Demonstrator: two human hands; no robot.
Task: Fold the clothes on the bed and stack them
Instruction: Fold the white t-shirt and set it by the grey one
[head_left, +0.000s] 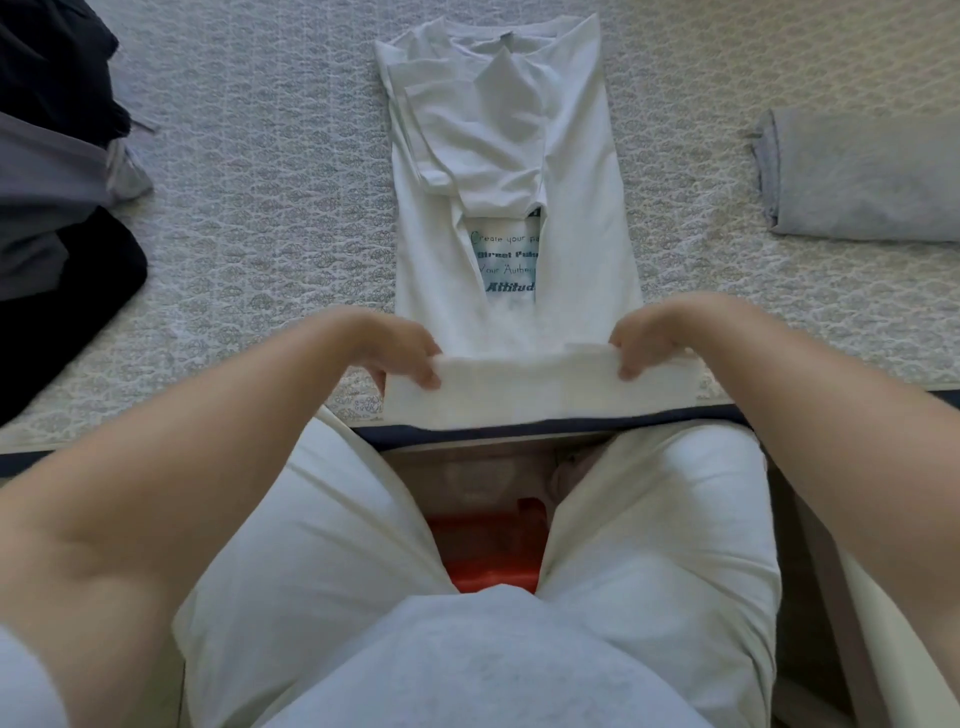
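A white shirt (511, 171) is laid lengthwise on the bed (249, 208), sides and sleeves folded inward — blue print shows in the gap. Its near hem is pinched at each corner: by the left hand (402, 351) and by the right hand (644, 345). A folded grey garment (862, 176) lies to the right, dark clothes (57, 208) to the left.

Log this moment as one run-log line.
step: folding white T-shirt | left hand: grips hem | right hand: grips hem | folded grey garment: right on bed
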